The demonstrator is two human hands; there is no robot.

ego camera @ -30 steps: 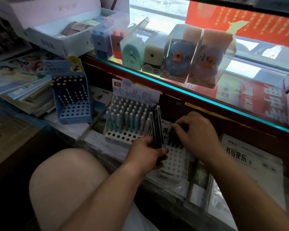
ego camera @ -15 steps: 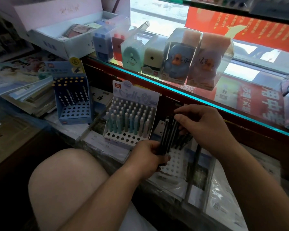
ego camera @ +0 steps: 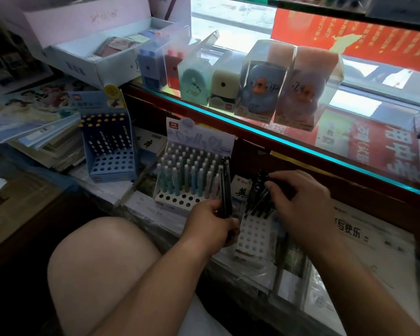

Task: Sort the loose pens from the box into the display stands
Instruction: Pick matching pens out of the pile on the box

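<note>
Above white stand [ego camera: 252, 236], left hand [ego camera: 211, 226] clamps slim black pens [ego camera: 224, 187]; right hand [ego camera: 303, 207] pinches one.

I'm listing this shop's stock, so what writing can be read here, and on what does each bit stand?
"与快乐": on the white wrapped booklet.
"英": on the white card beside the pastel pen stand.
Too blurred or small to read: the cursive script and red tag on that stand's header card, the label of the blue stand, and the mirrored characters on the red posters behind the glass.
</note>
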